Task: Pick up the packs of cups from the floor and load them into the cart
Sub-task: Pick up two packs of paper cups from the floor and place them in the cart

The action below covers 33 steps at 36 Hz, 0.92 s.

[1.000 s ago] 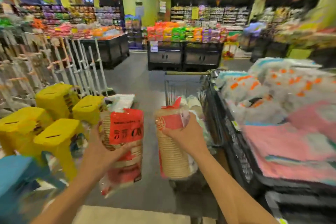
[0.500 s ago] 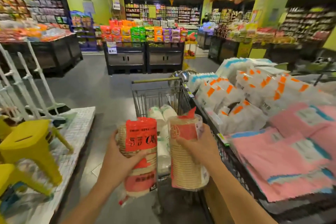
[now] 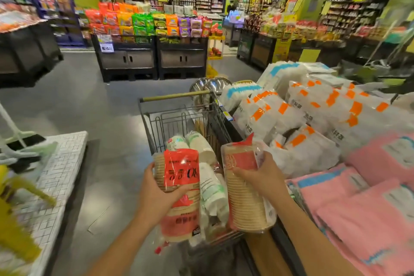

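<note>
A: Holding is what both hands are seen doing from the head camera. A red-labelled pack of paper cups [image 3: 179,195] is clasped by the left hand [image 3: 156,197], and a second pack of brown paper cups [image 3: 244,188] is gripped by the right hand [image 3: 262,177], fingers wrapped round the middle of each sleeve. Both packs are held upright above the near end of the wire cart [image 3: 179,116].

B: And what is already loaded?

A: White cup packs [image 3: 210,186] are seen lying lengthwise in the basket, between the two held packs. Bagged goods on the display bin [image 3: 313,119] are stacked just beside the cart, on the right.

B: How should the lowering be done well?

A: Each pack would best be tipped flat and laid alongside the white ones, so that the stack is not crushed end-on. The thin wrap looks slippery, so release is judged safest once the pack is resting on something. The right pack should be kept clear of the cart's rim.
</note>
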Each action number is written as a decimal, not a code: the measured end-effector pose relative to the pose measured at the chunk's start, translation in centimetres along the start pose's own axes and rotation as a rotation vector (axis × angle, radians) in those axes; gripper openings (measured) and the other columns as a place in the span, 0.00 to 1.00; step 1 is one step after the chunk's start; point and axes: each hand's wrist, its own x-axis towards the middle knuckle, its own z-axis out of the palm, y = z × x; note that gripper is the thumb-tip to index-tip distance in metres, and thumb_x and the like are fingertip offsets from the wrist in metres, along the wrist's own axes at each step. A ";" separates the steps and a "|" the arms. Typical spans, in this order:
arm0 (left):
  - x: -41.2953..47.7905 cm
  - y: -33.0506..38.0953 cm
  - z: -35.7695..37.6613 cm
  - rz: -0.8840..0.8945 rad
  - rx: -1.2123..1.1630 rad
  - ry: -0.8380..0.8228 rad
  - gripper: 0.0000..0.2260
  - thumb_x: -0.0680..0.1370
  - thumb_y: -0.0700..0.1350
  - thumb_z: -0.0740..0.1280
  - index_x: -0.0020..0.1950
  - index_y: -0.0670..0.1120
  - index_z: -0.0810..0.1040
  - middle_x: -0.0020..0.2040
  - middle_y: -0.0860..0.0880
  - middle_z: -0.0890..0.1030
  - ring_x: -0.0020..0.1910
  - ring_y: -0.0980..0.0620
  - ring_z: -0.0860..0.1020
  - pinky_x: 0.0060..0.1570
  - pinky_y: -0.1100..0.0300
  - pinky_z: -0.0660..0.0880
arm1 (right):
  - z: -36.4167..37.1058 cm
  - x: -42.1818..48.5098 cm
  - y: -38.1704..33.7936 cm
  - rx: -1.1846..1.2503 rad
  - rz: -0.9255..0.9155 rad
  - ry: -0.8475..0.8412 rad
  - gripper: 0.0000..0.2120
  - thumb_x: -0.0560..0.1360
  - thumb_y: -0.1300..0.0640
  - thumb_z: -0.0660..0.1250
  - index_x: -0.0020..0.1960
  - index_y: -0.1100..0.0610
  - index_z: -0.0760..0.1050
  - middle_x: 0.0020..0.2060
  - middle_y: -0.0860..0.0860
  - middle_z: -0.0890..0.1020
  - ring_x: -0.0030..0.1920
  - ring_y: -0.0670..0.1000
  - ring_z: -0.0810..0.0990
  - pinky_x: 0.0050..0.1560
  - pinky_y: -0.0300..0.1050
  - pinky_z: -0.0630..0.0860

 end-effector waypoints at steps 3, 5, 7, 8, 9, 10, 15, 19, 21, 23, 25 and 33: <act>3.3 -1.6 1.8 -0.040 -0.008 0.003 0.43 0.61 0.49 0.84 0.65 0.58 0.59 0.53 0.61 0.74 0.49 0.64 0.75 0.43 0.69 0.69 | 1.1 4.6 0.7 -0.033 0.004 -0.034 0.33 0.64 0.43 0.83 0.60 0.46 0.67 0.46 0.39 0.77 0.42 0.37 0.74 0.39 0.36 0.69; 5.6 -2.7 3.2 -0.085 -0.017 -0.005 0.42 0.60 0.49 0.84 0.64 0.58 0.61 0.54 0.59 0.77 0.50 0.62 0.78 0.43 0.67 0.71 | 2.1 8.1 1.2 -0.061 0.017 -0.075 0.31 0.66 0.44 0.83 0.58 0.46 0.66 0.43 0.37 0.74 0.41 0.37 0.73 0.37 0.36 0.68; 8.2 -4.2 4.7 -0.157 -0.012 -0.010 0.41 0.59 0.49 0.85 0.64 0.53 0.65 0.54 0.54 0.80 0.49 0.61 0.80 0.41 0.68 0.72 | 3.6 11.8 2.0 -0.100 0.037 -0.119 0.32 0.63 0.41 0.83 0.58 0.47 0.67 0.44 0.39 0.77 0.43 0.43 0.78 0.40 0.42 0.72; 9.4 -4.8 5.5 -0.187 -0.011 0.000 0.41 0.58 0.49 0.85 0.65 0.51 0.66 0.54 0.53 0.81 0.49 0.60 0.81 0.42 0.67 0.73 | 4.4 13.6 2.3 -0.115 0.048 -0.133 0.34 0.60 0.39 0.82 0.58 0.48 0.68 0.46 0.41 0.79 0.46 0.46 0.80 0.44 0.45 0.77; 10.6 -5.4 6.3 -0.209 -0.012 0.021 0.42 0.58 0.48 0.85 0.65 0.50 0.67 0.53 0.53 0.81 0.49 0.60 0.81 0.42 0.67 0.73 | 5.3 15.5 2.7 -0.124 0.064 -0.153 0.37 0.57 0.36 0.81 0.58 0.48 0.69 0.48 0.43 0.80 0.48 0.48 0.82 0.48 0.49 0.80; 11.7 -5.9 7.1 -0.228 -0.006 0.041 0.41 0.58 0.47 0.85 0.64 0.50 0.66 0.52 0.55 0.80 0.48 0.62 0.80 0.43 0.67 0.72 | 6.1 17.2 3.1 -0.135 0.088 -0.180 0.40 0.54 0.33 0.78 0.59 0.49 0.69 0.49 0.45 0.81 0.50 0.49 0.82 0.51 0.54 0.82; 16.1 -8.3 10.4 -0.346 0.036 0.089 0.35 0.62 0.41 0.84 0.59 0.51 0.66 0.46 0.58 0.78 0.44 0.63 0.78 0.44 0.64 0.75 | 10.0 23.5 5.5 -0.262 0.161 -0.334 0.52 0.48 0.23 0.67 0.64 0.51 0.66 0.54 0.49 0.78 0.54 0.53 0.81 0.55 0.58 0.81; 18.1 -11.2 12.8 -0.415 0.086 0.126 0.33 0.59 0.39 0.85 0.52 0.57 0.70 0.44 0.55 0.84 0.42 0.63 0.82 0.45 0.60 0.78 | 12.7 27.3 7.9 -0.365 0.218 -0.445 0.54 0.52 0.22 0.70 0.68 0.54 0.63 0.59 0.51 0.77 0.59 0.56 0.80 0.59 0.59 0.79; 18.6 -11.7 13.9 -0.461 0.126 0.148 0.32 0.59 0.41 0.85 0.51 0.59 0.69 0.45 0.55 0.82 0.41 0.63 0.81 0.44 0.61 0.77 | 14.1 28.8 9.7 -0.383 0.242 -0.474 0.58 0.49 0.21 0.69 0.69 0.54 0.63 0.59 0.51 0.77 0.58 0.55 0.80 0.58 0.59 0.80; 18.9 -12.6 14.7 -0.516 0.164 0.145 0.32 0.62 0.46 0.84 0.56 0.56 0.68 0.45 0.57 0.80 0.41 0.63 0.79 0.41 0.66 0.73 | 15.3 29.9 11.1 -0.387 0.268 -0.499 0.61 0.51 0.19 0.69 0.72 0.55 0.61 0.61 0.53 0.77 0.60 0.57 0.80 0.59 0.59 0.80; 19.1 -13.8 15.2 -0.580 0.165 0.157 0.35 0.64 0.50 0.83 0.64 0.52 0.67 0.46 0.59 0.79 0.43 0.60 0.79 0.47 0.60 0.75 | 16.2 30.4 12.1 -0.356 0.277 -0.538 0.58 0.61 0.22 0.69 0.77 0.58 0.57 0.67 0.57 0.74 0.65 0.60 0.77 0.63 0.58 0.77; 19.6 -19.3 14.1 -0.680 0.243 0.114 0.48 0.58 0.70 0.78 0.72 0.55 0.63 0.58 0.52 0.81 0.53 0.53 0.82 0.58 0.43 0.79 | 16.9 31.0 14.1 -0.449 0.255 -0.658 0.53 0.71 0.36 0.67 0.83 0.60 0.45 0.77 0.57 0.66 0.75 0.63 0.66 0.72 0.62 0.68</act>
